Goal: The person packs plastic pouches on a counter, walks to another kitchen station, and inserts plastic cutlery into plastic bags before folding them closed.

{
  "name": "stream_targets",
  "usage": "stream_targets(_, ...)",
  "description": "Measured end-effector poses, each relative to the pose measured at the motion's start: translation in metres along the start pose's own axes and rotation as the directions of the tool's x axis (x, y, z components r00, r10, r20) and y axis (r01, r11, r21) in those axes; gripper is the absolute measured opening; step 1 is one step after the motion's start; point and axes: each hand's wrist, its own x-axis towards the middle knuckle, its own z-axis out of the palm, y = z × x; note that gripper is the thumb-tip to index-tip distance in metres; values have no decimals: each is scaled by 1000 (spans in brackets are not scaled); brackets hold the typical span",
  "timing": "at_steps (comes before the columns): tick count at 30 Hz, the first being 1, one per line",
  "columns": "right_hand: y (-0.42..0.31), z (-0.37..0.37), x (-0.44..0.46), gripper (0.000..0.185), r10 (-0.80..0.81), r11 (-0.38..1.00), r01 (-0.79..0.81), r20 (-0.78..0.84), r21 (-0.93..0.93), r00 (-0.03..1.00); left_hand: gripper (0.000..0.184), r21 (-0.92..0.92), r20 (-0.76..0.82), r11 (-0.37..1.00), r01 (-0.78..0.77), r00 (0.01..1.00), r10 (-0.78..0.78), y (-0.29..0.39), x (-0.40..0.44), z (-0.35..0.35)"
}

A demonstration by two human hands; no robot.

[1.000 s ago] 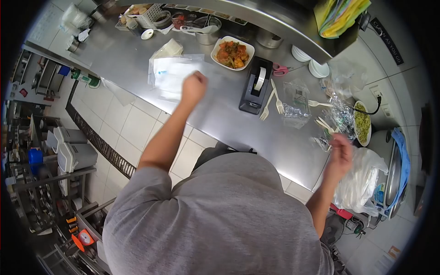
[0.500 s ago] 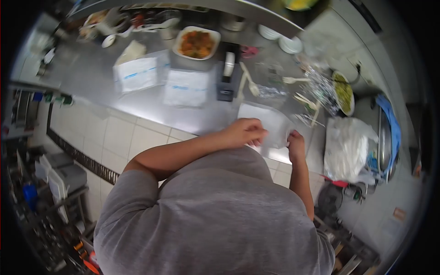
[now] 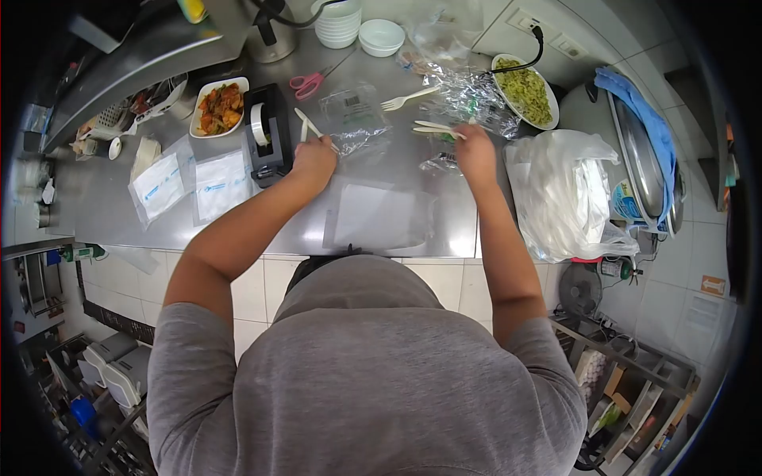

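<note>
My left hand [image 3: 315, 164] has its fingers closed on the pale forks [image 3: 305, 121] just right of the black tape dispenser [image 3: 270, 135]. My right hand [image 3: 475, 155] is closed at the ends of several pale utensils [image 3: 435, 126] beside crumpled clear wrap [image 3: 468, 91]. Between my hands and nearer my body, a flat white packet [image 3: 376, 216] in clear plastic lies on the steel counter [image 3: 302, 226]. Two more white packets with blue print [image 3: 223, 186] lie left of the dispenser. A single fork [image 3: 409, 98] lies between my hands, farther back.
A bowl of orange-red food [image 3: 219, 109] stands behind the packets. Pink scissors [image 3: 309, 84], stacked white bowls [image 3: 338, 25] and a kettle [image 3: 269, 37] are at the back. To the right are an oval dish of green food [image 3: 525, 94], a white plastic bag [image 3: 562, 190] and a large lidded pot [image 3: 635, 151].
My left hand has moved away from the packet near my body to the forks by the dispenser. My right hand has let go of that packet and reached forward to the utensils. The view has turned.
</note>
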Motion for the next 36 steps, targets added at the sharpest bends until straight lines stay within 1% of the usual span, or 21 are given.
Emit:
stream_targets(1,5,18,8,17,-111,994,111,10,-12,994,22,15,2,1000,3,1000,-3,-2,1,-1)
stream_targets(2,1,30,15,17,-109,994,109,-1,1,994,26,89,63,993,-75,996,69,-4,2,-1)
stream_targets(4,-7,50,28,16,-273,933,313,218,-176,937,30,170,135,974,-149,983,127,-11,5,-1)
stream_targets(5,0,59,34,16,-276,936,311,209,-164,938,30,141,152,977,-162,978,141,-14,6,-2)
stream_targets(7,2,70,45,15,-139,950,246,448,-190,883,29,121,174,980,-160,975,138,-19,4,-8)
stream_targets(15,-3,57,62,17,-272,948,315,424,-33,864,16,234,196,935,-265,955,222,-22,-10,-5)
stream_targets(17,-3,70,58,15,-178,937,306,522,-169,834,12,290,154,919,-266,961,230,-29,-4,3)
stream_targets(19,0,71,61,15,-229,935,331,494,-129,839,12,164,72,932,-323,946,315,-32,1,-12)
stream_targets(21,1,70,62,15,-240,962,271,395,-22,887,14,117,-194,940,-321,921,339,-37,-8,-51)
stream_targets(22,-1,64,65,16,-215,977,206,315,61,924,14,115,-185,947,-300,930,317,-35,-14,-75)
stream_targets(24,-10,41,74,11,-274,955,260,90,140,957,16,-255,-361,949,-188,928,87,-24,-28,-112)
stream_targets(25,-22,24,73,11,-275,955,261,95,138,957,16,-260,-361,947,-188,929,85,-18,-36,-112)
stream_targets(26,-39,4,70,8,-16,922,31,-41,385,999,15,-748,-312,652,-128,934,-174,-10,-41,-113)
stream_targets(27,-54,-14,67,5,270,770,-144,-113,622,956,16,-988,-128,131,-87,927,-353,-1,-42,-114)
stream_targets(28,-66,-30,60,5,274,783,-146,-124,605,954,19,-984,-124,-76,-162,923,-363,3,-43,-106)
stream_targets(29,-80,-43,50,4,390,508,-117,-107,853,914,19,-981,-132,-90,-173,928,-348,11,-44,-102)
stream_targets(30,-95,-51,37,5,488,167,-38,-50,985,871,20,-874,19,-450,-184,912,-409,18,-45,-99)
stream_targets(31,-112,-56,18,7,443,77,-103,59,992,895,22,-641,189,-742,-199,896,-403,25,-45,-97)
stream_targets(32,-129,-59,2,9,387,-13,-173,165,985,907,24,-613,224,-760,-216,875,-430,33,-42,-95)
stream_targets(34,-147,-39,-27,10,485,33,-327,271,945,832,24,-512,256,-824,-244,872,-418,45,-42,-102)
stream_targets(36,-149,-27,-40,10,531,4,-328,276,945,801,26,-349,264,-889,-296,880,-396,54,-45,-109)
